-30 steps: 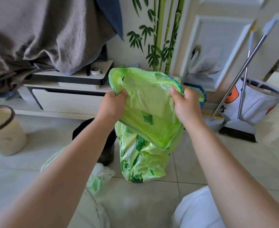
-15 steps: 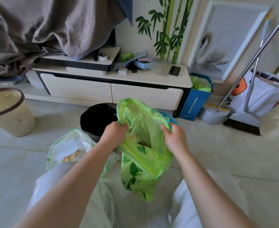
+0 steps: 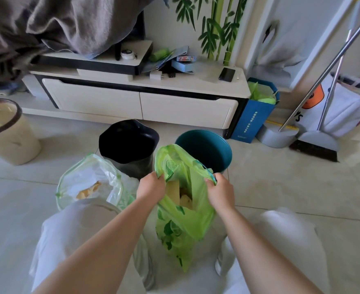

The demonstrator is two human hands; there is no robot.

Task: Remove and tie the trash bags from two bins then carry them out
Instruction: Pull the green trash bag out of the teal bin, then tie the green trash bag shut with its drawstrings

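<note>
We hold green bag [image 3: 183,211] by rim: left hand [image 3: 151,185] fisted on left edge, right hand [image 3: 219,193] fisted on right edge, mouth open between them. Bag hangs straight down from both hands, long axis vertical, between our knees. Both hands equally near; tie needs rim sides drawn together across gap.

Second bag [image 3: 90,183] just left of left hand, open, untied, on floor. Black bin [image 3: 129,145] and teal bin [image 3: 205,148] beyond hands, both without liners.

Bag bottom contact with floor unclear. Fingertips hidden in plastic. Contents only partly visible.
</note>
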